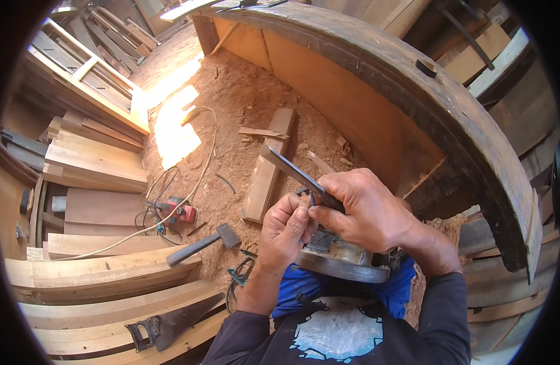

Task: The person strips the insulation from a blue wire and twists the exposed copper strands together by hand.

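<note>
My right hand is closed around a long, flat, dark metal tool, like a file or a chisel blade. It points up and to the left, with a bright edge along one side. Pinched between the thumb and fingers of my left hand is a thin pencil-like stick, bluish at its tip. Its upper end is close to the tool near my right thumb; whether they touch I cannot tell. Below both hands, at my lap, rests a grey metal power tool, partly hidden by them.
A hammer and a handsaw lie on stacked boards at left. Near them are a red power tool and a pale cord. A wooden block lies on the shavings-covered floor. A curved wooden bench arches at right.
</note>
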The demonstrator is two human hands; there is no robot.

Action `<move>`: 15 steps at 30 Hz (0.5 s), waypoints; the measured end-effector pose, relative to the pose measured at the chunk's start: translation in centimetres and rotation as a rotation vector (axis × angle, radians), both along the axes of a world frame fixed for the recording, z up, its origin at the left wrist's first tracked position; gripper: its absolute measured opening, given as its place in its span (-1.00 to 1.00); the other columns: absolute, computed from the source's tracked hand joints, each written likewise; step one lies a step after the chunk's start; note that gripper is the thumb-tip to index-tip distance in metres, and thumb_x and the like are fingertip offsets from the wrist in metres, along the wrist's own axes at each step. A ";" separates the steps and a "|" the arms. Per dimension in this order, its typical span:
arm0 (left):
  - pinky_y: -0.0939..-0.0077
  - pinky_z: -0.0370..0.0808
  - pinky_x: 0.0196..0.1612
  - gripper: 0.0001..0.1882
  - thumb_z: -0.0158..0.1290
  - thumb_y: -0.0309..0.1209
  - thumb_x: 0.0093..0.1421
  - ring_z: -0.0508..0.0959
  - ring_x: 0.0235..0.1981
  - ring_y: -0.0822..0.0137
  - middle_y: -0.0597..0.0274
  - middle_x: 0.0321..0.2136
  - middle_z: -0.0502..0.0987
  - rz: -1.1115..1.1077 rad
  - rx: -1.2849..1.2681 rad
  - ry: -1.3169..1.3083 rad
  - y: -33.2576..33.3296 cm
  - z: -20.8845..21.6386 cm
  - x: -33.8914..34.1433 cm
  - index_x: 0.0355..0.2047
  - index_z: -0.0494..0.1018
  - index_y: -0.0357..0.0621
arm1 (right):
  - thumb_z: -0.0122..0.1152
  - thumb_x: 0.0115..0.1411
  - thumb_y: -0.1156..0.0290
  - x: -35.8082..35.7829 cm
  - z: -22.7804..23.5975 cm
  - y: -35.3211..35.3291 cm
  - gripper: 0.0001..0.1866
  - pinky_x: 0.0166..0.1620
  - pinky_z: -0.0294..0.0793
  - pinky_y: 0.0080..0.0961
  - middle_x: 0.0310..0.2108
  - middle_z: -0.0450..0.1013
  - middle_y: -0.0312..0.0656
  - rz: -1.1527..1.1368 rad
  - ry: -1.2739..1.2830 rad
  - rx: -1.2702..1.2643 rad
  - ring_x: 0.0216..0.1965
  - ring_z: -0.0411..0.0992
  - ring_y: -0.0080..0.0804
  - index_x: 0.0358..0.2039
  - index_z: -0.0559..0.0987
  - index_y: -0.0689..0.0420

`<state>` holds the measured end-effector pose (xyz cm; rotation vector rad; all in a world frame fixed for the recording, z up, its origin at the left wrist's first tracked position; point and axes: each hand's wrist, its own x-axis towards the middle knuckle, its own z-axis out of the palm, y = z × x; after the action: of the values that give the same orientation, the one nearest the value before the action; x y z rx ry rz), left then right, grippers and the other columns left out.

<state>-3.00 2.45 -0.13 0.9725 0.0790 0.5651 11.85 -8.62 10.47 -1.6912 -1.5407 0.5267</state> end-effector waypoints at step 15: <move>0.40 0.51 -0.46 -0.91 0.19 -0.61 0.24 0.63 -0.55 0.21 0.06 -0.51 0.57 0.739 1.070 0.199 0.9 1.1 0.3 -0.27 0.50 -0.28 | 0.19 0.15 0.40 0.7 0.6 2.4 -0.79 -0.21 0.47 0.01 -0.44 0.51 0.23 -0.034 -0.027 -0.166 -0.30 0.51 0.26 -0.40 0.59 0.33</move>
<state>-2.67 3.40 0.95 2.0697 0.3450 1.2418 12.52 -6.23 11.09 -1.8534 -1.5202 0.6315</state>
